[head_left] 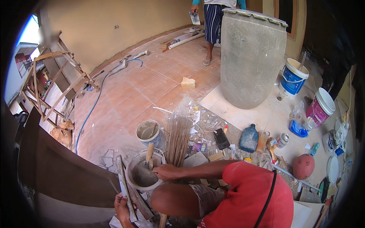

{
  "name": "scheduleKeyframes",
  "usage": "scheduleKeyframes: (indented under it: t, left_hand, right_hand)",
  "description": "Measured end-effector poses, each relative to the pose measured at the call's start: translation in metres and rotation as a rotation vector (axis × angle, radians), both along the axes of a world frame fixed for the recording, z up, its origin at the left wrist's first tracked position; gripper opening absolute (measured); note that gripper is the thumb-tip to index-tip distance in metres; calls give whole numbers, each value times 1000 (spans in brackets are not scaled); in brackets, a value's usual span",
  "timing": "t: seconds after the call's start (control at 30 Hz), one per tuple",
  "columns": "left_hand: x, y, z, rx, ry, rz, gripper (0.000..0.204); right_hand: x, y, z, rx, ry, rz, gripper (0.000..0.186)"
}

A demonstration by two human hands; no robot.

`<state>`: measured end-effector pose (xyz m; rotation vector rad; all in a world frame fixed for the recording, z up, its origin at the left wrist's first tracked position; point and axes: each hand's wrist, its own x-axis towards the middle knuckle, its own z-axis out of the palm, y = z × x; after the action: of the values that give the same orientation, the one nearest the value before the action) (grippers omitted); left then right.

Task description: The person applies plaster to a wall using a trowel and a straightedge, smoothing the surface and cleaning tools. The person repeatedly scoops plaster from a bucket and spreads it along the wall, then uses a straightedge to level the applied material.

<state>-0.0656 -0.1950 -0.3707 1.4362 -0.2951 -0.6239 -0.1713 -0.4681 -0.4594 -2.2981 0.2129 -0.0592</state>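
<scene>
The fingers [119, 201] of the left hand [122, 211] are closed around the lower part of a long, narrow strip [127, 190], which leans upright beside a white bucket [132, 157]. The right hand [165, 173] reaches across to the right side of this bucket, its fingers curled at the rim; I cannot tell what, if anything, they pinch there. Grey paste [143, 175] lies in the bucket, and a wooden handle [149, 151] stands up at its far side, just beyond the right hand. The person's knee [171, 199] is just beside the bucket.

Just behind is a smaller bucket [160, 140], with a bundle of thin sticks [176, 138] to its right. Farther right on the littered floor [152, 81] lie a black phone [221, 139], a blue bottle [248, 139], a brush [272, 147] and a red ball [303, 166].

A tall grey barrel [253, 57] stands beyond, with a blue bucket [292, 79] and a pink bucket [319, 110] to its right. Behind the barrel, a co-worker [213, 22] in striped shorts holds a flat tool [194, 18]. A blue hose [89, 114] runs across the floor on the left, near a wooden frame [57, 79].
</scene>
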Motion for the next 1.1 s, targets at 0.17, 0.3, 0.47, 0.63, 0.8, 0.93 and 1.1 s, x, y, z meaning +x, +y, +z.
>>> scheduleKeyframes:
  t: [0.17,0.3,0.47,0.63,0.8,0.93,1.1]
  left_hand:
    - [-1,2,4,-6,-16,-3,19]
    - [1,-11,4,40,2,-34,17]
    - [1,3,-2,41,75,-15,16]
    - [-1,14,-13,41,97,-13,18]
    - [-6,13,-19,50,111,15,21]
    - [-9,13,-30,293,-243,-4,26]
    - [-27,3,-9,475,-435,18,35]
  right_hand:
    - [5,-1,-4,-39,-2,98,39]
    - [-5,-4,7,31,-101,-3,36]
    - [-13,-3,25,36,-5,-2,34]
    - [-22,-12,27,451,65,-144,36]
    - [-31,-26,24,987,43,-236,46]
    - [-21,-34,20,1394,50,-180,45]
    - [-9,-35,23,1772,56,-50,37]
